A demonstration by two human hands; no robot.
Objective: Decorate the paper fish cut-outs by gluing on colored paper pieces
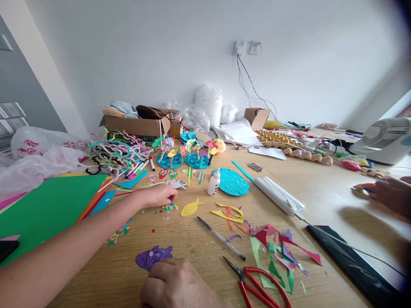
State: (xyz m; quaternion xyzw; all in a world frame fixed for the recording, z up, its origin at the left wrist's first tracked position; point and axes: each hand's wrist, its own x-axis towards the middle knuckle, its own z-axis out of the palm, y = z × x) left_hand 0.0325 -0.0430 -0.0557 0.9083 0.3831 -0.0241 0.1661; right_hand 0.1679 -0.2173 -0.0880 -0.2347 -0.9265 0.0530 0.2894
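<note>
My left hand (162, 195) reaches in from the left, its fingertips pinched together over a small pile of coloured paper dots (169, 208); whatever is between them is too small to make out. Close to me, my right hand (180, 282) is curled at the tail end of a purple paper fish (154, 257), hiding part of it. Glue swirls and a pink dot show on that fish. Beyond it lies a yellow paper fish (190, 208) with a drawn eye. A white glue bottle (213, 183) stands upright against a blue paper-covered disc (231, 181).
Red-handled scissors (253, 282), a pen (221, 238) and paper scraps (272, 248) lie at the right. Further right are a white power strip (279, 195), a black phone (349, 261) and another person's hand (390, 192). Pipe cleaners (118, 149) and finished fish models (186, 156) stand behind.
</note>
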